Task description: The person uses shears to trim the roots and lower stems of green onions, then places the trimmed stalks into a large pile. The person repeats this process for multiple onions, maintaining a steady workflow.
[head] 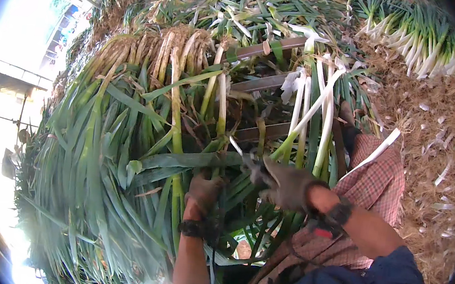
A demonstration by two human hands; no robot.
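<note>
My left hand, in a dark work glove, is closed around the green part of a spring onion. Its white end points away from me. In my gloved right hand is a hand-held cutting tool, probably shears, its bright blade tip close to that onion's leaves. My fingers hide most of its handle. A broad green leaf lies crosswise above my left hand. Peeled onions with white stems lean just beyond my right hand.
Unpeeled spring onions with brown roots are heaped at left. Metal bars run beneath the stalks ahead. Root trimmings cover the ground at right, below a row of cleaned onions. Checked cloth covers my leg.
</note>
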